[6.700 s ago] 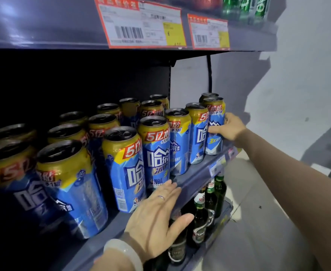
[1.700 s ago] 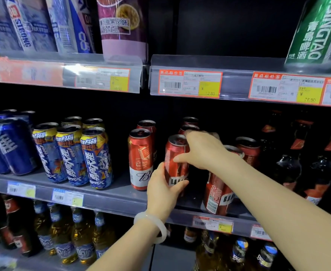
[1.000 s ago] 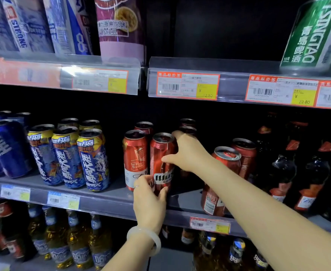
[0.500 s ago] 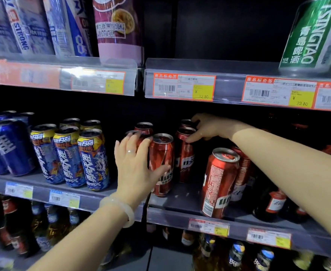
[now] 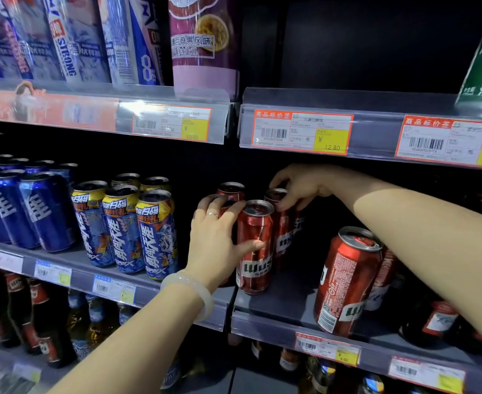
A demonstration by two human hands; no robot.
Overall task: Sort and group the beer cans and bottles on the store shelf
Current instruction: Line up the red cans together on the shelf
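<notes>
Your left hand (image 5: 215,240) curls round a mostly hidden red can (image 5: 223,201) left of the front red can (image 5: 255,245); your right hand (image 5: 299,184) pinches the rim of the far red can (image 5: 281,223). These cans look rigid, smooth and likely slippery, so grip mid-body. Count: three dark blue cans (image 5: 46,211) in front, three yellow-topped cans (image 5: 156,234) in front, about six red visible.

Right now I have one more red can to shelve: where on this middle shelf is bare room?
Bare shelf shows between the front red can by the left hand and the tilted red can to its right. Behind, under the right hand, the red cans crowd together. The blue-yellow cans stand packed close.
</notes>
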